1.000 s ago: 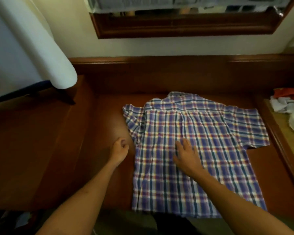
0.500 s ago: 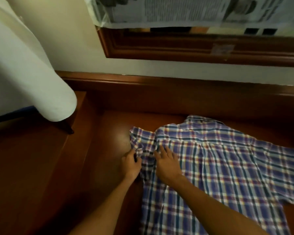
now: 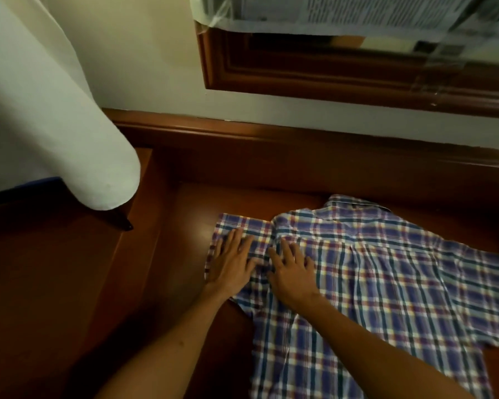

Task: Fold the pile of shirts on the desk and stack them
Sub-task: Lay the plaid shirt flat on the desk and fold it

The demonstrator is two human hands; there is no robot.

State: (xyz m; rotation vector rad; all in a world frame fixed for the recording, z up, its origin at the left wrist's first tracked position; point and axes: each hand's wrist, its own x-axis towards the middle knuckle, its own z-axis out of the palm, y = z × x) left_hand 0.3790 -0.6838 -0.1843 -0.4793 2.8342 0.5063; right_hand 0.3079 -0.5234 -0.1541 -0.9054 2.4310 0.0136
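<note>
Plaid shirt (image 3: 386, 269) lies spread on the desk (image 3: 170, 254), collar at the far edge, long axis running near to far. Both hands press flat, fingers straight: left hand (image 3: 231, 263) on the left sleeve (image 3: 242, 228), right hand (image 3: 291, 269) just beside it on the shoulder (the 2 nearly touch). The sleeve lies directly under the left hand, so a fold rightward across the body looks nearest to hand.

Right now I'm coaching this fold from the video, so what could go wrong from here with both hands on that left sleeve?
Both the left hand and the right hand press flat at one corner of the plaid shirt, so the rest lies unheld and could slide on the glossy desk. The left sleeve still shows a ridge at the shoulder seam; folding now may lock in a crease. The hem runs out of view at the near edge and might hang off and drag.
</note>
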